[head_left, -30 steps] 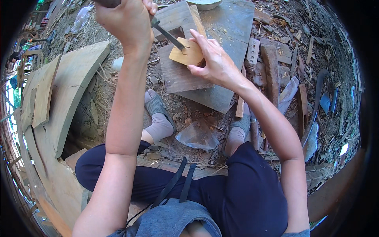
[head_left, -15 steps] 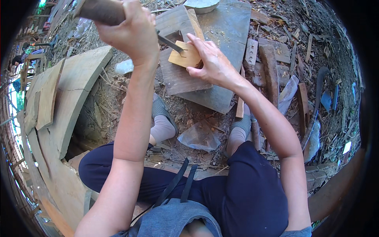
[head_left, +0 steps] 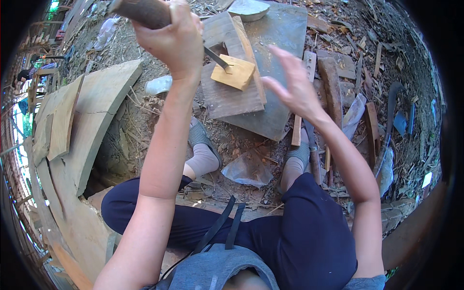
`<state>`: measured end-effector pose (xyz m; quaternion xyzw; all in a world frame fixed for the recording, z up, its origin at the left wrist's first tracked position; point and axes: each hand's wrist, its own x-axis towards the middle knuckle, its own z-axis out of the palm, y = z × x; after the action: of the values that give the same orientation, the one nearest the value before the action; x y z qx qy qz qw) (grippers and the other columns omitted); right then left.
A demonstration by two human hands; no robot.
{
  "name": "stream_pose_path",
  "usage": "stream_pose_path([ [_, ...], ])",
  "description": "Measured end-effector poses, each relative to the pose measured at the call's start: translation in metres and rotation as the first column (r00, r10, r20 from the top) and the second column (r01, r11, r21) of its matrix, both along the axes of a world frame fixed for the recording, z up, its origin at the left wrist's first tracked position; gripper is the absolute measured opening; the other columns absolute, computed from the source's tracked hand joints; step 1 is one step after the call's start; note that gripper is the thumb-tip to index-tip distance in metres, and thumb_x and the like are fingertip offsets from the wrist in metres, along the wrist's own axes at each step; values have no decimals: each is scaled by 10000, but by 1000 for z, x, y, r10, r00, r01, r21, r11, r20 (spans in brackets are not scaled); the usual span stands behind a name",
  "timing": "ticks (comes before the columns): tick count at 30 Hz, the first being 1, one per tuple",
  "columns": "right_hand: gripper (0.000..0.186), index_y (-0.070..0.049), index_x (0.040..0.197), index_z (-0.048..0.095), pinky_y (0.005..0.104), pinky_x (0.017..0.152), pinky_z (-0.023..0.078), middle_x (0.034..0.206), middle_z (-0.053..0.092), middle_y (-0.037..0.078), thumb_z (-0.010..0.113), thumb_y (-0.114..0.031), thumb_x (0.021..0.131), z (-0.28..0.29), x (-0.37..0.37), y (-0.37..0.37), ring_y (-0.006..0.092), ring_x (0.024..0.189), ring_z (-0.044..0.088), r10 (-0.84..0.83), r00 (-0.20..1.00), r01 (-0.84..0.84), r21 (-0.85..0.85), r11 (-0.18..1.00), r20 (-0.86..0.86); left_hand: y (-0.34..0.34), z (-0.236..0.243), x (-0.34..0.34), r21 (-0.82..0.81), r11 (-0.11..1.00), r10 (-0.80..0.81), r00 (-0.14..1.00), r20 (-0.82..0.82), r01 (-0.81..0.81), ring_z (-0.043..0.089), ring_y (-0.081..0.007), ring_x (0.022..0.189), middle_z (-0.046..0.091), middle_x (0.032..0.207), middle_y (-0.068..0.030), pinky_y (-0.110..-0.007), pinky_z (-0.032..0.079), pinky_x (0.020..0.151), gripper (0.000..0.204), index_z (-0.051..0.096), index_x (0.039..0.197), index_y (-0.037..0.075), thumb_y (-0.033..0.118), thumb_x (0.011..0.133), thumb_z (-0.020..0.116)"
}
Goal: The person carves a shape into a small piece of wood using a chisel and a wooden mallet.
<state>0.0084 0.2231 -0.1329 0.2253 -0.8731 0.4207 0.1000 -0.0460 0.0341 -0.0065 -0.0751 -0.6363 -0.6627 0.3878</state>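
My left hand (head_left: 171,50) grips a thick dark wooden cylinder (head_left: 142,14); a narrow metal chisel (head_left: 216,59) extends from beneath this hand, its tip on a light wooden block (head_left: 234,77). Whether cylinder and chisel are one tool, I cannot tell. The block lies on a weathered board (head_left: 222,101) over a grey slab (head_left: 280,38), and has short dark marks near the tip. My right hand (head_left: 295,87) is just right of the block, apart from it, open and slightly blurred.
Curved planks (head_left: 92,116) lean at left. Wood scraps (head_left: 331,84), a long curved dark tool (head_left: 391,111) and plastic bags (head_left: 249,169) lie around my feet. A pale container (head_left: 157,86) and a pale dish (head_left: 246,9) sit nearby. At far left is a person (head_left: 36,72) in checked clothing.
My right hand has let go of the block and moved right, opening. My left hand has moved rightward with what it holds; the chisel tip remains on the block.
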Motion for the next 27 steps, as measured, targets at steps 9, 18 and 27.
stream_pose_path([
  [9,808,-107,1476,311,569,1044,325,1427,390,236,683,-412,827,-168,109,143,454,1300,383,-734,626,609,425,670,261,4,-8,0,-64,998,16,999,-29,-17,469,-94,416,480,625,-18,-267,391,369,196,420,834,61,-50,882,574],
  [18,614,-12,1273,445,452,911,480,1066,645,261,666,-217,738,-10,68,127,405,1009,638,-434,794,397,176,901,427,-2,-27,-3,-171,970,181,983,36,-172,522,-79,466,544,663,-16,-243,418,398,177,461,887,53,15,870,632],
  [27,567,-29,1319,461,284,528,477,883,676,87,694,-292,873,309,9,-3,152,614,608,75,937,-123,-122,985,-340,-1,-15,7,-163,976,164,981,106,-146,605,-102,621,599,749,-24,-257,477,568,176,523,946,21,56,847,665],
])
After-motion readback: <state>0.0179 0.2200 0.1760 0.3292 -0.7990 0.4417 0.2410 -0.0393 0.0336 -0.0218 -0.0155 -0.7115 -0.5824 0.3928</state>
